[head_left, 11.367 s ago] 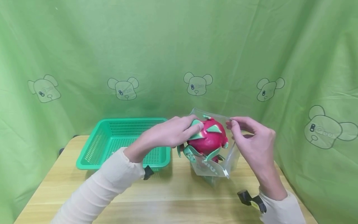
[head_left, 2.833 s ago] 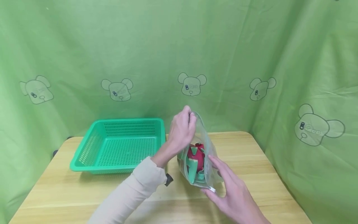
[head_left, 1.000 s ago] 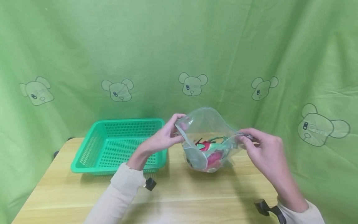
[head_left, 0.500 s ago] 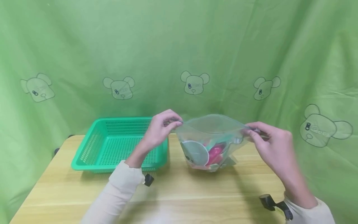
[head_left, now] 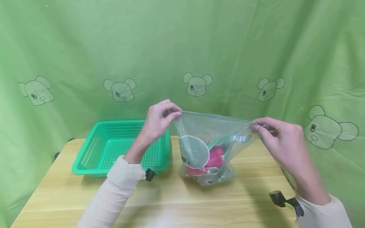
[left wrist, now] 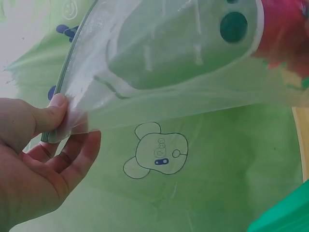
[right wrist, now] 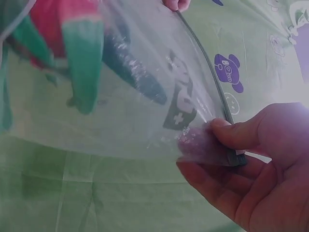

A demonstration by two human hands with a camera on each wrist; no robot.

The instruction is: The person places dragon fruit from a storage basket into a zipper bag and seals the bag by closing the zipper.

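Note:
A translucent zip bag point(head_left: 211, 129) with a printed cartoon hangs stretched between my hands, its top edge drawn into a straight line. Red dragon fruit point(head_left: 215, 157) with green scales shows through the plastic near the bottom. My left hand point(head_left: 159, 118) pinches the top left corner between thumb and fingers. At the top right corner, my right hand point(head_left: 280, 136) pinches the bag, and in the right wrist view the dark end of the zip strip point(right wrist: 236, 157) sits at the thumb. The bag's base is close over the table.
A green perforated plastic basket point(head_left: 125, 155) stands left of the bag on the wooden table point(head_left: 182, 205). Behind and at both sides hangs a green curtain point(head_left: 159, 47) with bear-head outlines.
Earlier, my left hand lowered a dragon fruit into the bag. The bag's mouth, wide a second ago, is now pulled flat as both hands spread apart and rise.

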